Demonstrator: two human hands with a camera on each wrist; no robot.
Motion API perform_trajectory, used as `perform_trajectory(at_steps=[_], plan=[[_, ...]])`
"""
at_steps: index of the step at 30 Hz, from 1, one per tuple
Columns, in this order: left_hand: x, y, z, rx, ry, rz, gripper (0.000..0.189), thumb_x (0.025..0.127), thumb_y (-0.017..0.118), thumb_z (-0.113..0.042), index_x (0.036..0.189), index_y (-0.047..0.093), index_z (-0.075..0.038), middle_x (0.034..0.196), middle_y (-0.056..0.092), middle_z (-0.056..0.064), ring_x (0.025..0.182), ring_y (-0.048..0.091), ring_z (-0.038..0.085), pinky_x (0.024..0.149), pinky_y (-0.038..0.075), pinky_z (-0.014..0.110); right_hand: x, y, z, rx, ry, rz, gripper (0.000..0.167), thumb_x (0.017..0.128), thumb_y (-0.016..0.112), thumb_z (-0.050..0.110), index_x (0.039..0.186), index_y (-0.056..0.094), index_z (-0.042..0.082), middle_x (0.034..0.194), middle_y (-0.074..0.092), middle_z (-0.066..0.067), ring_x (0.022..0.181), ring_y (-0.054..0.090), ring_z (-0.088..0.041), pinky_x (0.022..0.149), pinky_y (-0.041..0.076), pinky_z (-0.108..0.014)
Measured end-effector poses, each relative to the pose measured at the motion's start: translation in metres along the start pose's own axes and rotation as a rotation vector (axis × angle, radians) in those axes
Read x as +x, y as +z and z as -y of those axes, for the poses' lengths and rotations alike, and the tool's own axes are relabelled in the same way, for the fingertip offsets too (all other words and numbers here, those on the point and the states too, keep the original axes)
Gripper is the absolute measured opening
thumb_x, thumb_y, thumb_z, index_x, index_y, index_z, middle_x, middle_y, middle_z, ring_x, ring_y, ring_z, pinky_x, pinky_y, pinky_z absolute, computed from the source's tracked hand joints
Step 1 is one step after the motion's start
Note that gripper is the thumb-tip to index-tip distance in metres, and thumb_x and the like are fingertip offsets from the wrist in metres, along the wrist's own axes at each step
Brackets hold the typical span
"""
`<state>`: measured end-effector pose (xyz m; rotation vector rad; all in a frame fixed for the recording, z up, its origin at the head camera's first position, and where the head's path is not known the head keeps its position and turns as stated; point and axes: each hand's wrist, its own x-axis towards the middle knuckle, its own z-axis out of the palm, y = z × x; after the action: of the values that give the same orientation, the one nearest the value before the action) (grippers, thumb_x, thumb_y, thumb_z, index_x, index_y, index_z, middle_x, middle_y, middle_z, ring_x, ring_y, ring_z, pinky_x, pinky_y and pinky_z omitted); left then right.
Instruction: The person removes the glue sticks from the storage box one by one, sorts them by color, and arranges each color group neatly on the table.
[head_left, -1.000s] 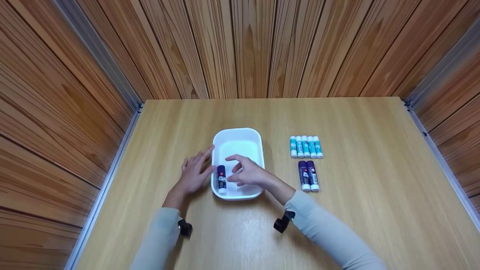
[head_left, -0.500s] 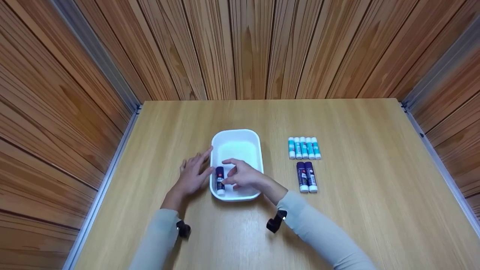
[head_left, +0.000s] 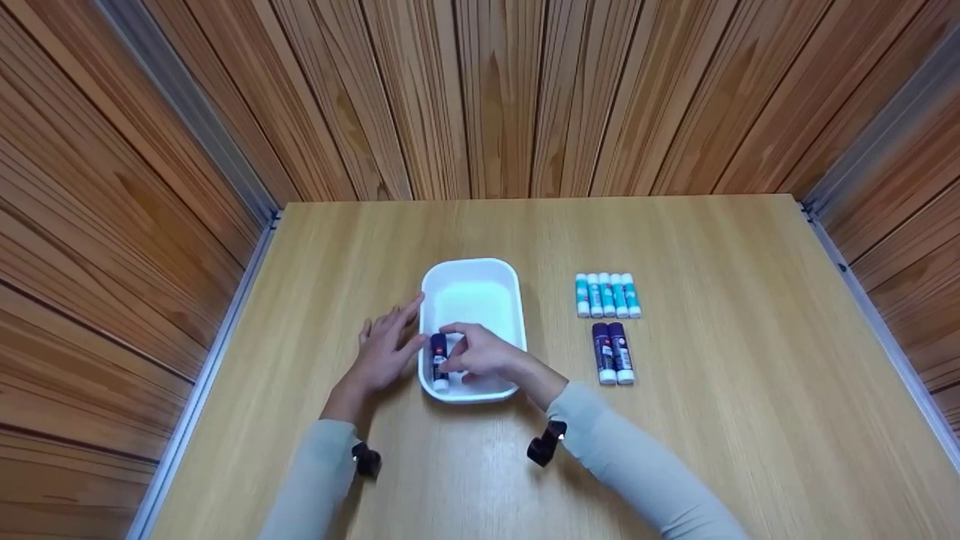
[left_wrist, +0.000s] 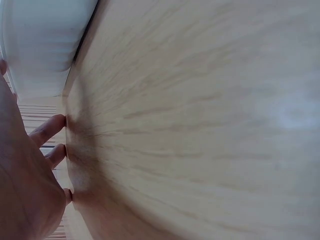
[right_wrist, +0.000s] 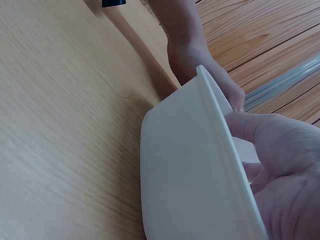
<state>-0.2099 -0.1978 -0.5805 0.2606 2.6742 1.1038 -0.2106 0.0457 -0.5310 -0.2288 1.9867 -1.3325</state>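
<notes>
A white plastic tray stands on the table. Inside, along its left wall, lies a glue stick with a dark purple cap and white base. My right hand reaches over the right rim into the tray. Its thumb overlaps the stick's right side and its forefinger curves near the cap end; most of the stick stays visible. In the right wrist view, the tray wall hides those fingertips. My left hand lies spread beside the tray, thumb and forefinger at its left rim, other fingertips on the table.
Two more purple-capped glue sticks lie side by side on the table, right of the tray. Behind them several smaller turquoise-and-white glue sticks lie in a row. Wood-panelled walls surround the table's back and sides.
My right hand has moved slightly left, bringing its thumb and forefinger up to the glue stick in the tray. My left hand stays at the tray's left rim.
</notes>
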Motion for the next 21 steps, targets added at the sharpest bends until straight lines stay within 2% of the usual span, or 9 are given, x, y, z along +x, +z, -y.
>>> perform_trajectory(at_steps=[5, 12, 18, 21], plan=[[0.000, -0.001, 0.001, 0.002, 0.007, 0.001, 0.074, 0.114, 0.054, -0.058, 0.179, 0.020, -0.050, 0.185, 0.040, 0.003, 0.178, 0.013, 0.049, 0.138, -0.012, 0.078, 0.001, 0.002, -0.001, -0.012, -0.031, 0.004, 0.076, 0.102, 0.081, 0.014, 0.169, 0.048, 0.006, 0.110, 0.074, -0.009, 0.097, 0.071, -0.018, 0.081, 0.064, -0.031], [-0.001, -0.002, -0.001, -0.001, 0.001, 0.004, 0.074, 0.115, 0.054, -0.057, 0.179, 0.018, -0.051, 0.186, 0.038, 0.001, 0.179, 0.012, 0.047, 0.138, -0.014, 0.077, -0.004, 0.000, -0.002, -0.059, -0.031, 0.039, 0.055, 0.105, 0.080, 0.017, 0.155, 0.058, 0.016, 0.110, 0.069, -0.007, 0.096, 0.070, -0.020, 0.081, 0.059, -0.030], [0.000, -0.001, -0.001, 0.000, 0.008, -0.003, 0.074, 0.114, 0.054, -0.057, 0.179, 0.019, -0.052, 0.186, 0.038, 0.000, 0.179, 0.012, 0.046, 0.138, -0.013, 0.077, -0.009, -0.003, 0.000, -0.096, -0.029, 0.084, 0.054, 0.104, 0.080, 0.014, 0.152, 0.056, 0.023, 0.119, 0.067, -0.010, 0.101, 0.070, -0.022, 0.080, 0.057, -0.031], [-0.001, 0.000, 0.000, -0.002, 0.009, -0.003, 0.074, 0.114, 0.054, -0.057, 0.178, 0.018, -0.053, 0.187, 0.037, -0.001, 0.179, 0.011, 0.046, 0.138, -0.014, 0.077, -0.010, -0.005, 0.001, -0.097, -0.024, 0.096, 0.054, 0.104, 0.079, 0.010, 0.150, 0.054, 0.025, 0.117, 0.066, -0.010, 0.099, 0.069, -0.022, 0.078, 0.057, -0.031]])
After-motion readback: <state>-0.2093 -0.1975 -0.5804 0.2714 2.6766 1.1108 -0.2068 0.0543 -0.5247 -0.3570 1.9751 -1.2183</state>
